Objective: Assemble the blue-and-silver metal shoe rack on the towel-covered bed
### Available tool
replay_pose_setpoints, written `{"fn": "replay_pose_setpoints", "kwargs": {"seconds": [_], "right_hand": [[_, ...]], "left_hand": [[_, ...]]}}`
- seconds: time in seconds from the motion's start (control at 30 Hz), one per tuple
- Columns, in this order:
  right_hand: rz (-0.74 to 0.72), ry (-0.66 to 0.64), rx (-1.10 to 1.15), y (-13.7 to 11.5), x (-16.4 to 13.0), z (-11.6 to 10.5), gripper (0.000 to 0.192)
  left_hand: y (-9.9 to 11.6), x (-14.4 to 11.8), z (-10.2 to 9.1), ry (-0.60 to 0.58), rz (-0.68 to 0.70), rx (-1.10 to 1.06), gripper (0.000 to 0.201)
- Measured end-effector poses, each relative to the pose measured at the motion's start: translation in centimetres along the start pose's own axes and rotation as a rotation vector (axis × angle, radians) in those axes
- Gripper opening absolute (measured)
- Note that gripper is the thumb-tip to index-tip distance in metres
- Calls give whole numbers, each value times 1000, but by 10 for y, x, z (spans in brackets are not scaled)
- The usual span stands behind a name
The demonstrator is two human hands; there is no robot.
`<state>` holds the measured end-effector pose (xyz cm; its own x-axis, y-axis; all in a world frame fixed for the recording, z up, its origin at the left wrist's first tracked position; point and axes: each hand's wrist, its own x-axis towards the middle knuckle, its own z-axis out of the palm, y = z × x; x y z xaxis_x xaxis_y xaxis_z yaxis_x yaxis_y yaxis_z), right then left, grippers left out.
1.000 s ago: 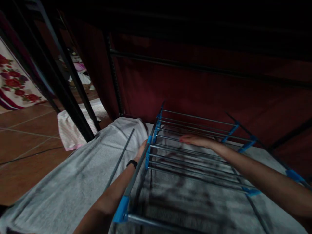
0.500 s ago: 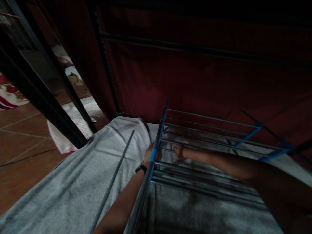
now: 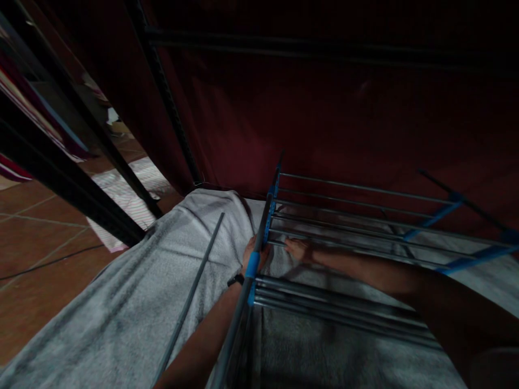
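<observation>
A metal rack, like a clothes drying rack, has grey rods and blue plastic joints. It stands tilted on a grey blanket. My left hand, with a dark band at the wrist, is closed round the rack's near side bar beside a blue joint; the bar partly hides its fingers. Inside the rack, my right hand is on the end part of a thin rod, fingers bent over it. That rod runs to the blue side piece. Several thicker rods lie close together below my right forearm.
A loose grey tube lies on the grey blanket left of my left arm. Dark metal posts stand at the left, and a dark red cloth hangs behind. A striped cloth and a cable lie on the tiled floor.
The rack's far right end has shifted right and its thicker rods sit closer together. My right hand has spread slightly along the thin rod. My left hand stays at the side bar.
</observation>
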<state>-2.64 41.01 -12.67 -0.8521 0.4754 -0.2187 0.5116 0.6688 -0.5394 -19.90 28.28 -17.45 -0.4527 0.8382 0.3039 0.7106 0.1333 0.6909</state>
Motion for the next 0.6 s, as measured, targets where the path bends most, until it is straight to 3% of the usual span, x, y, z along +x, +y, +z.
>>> {"fn": "replay_pose_setpoints", "kwargs": {"seconds": [0.27, 0.6], "right_hand": [[11, 39, 23, -1, -1, -3, 17], [2, -13, 150, 3, 8, -6, 24]], "left_hand": [[4, 0, -2, -26, -8, 66, 28], [1, 0, 0, -40, -41, 94, 30]]}}
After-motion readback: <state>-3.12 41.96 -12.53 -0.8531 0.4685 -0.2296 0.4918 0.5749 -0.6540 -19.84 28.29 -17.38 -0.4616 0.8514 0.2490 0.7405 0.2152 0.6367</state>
